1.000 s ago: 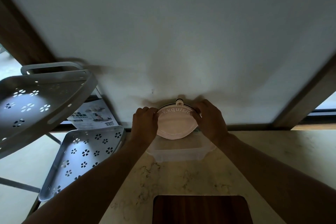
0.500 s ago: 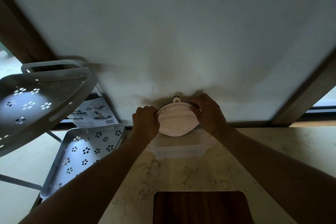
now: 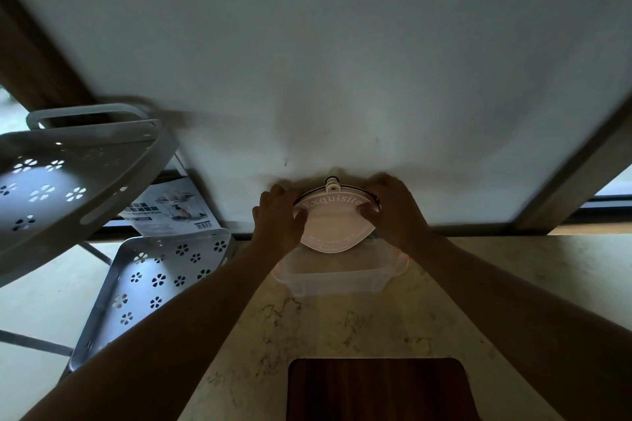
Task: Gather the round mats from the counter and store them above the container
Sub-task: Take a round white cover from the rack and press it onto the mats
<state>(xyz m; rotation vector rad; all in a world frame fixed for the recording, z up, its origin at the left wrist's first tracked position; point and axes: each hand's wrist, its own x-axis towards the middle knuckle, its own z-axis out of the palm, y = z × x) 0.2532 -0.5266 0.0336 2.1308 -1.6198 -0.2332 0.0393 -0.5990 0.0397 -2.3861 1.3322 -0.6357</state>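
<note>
A stack of round pale mats [image 3: 333, 224], the front one lettered "Exquisite", stands upright against the white wall just above a clear plastic container [image 3: 337, 275] on the marble counter. A small hanging tab with a ring tops the stack. My left hand [image 3: 278, 219] grips the stack's left edge. On the right edge my right hand [image 3: 393, 212] grips it, fingers curled over the front. The mats behind the front one show only as dark rims.
A grey perforated two-tier rack [image 3: 78, 178] stands left of the counter, with a printed box [image 3: 171, 207] behind it. A dark wooden board [image 3: 379, 390] lies at the counter's near edge. A dark frame post [image 3: 574, 161] rises at the right.
Both hands have raised the mats slightly along the wall and shifted their fingers further onto the front of the stack.
</note>
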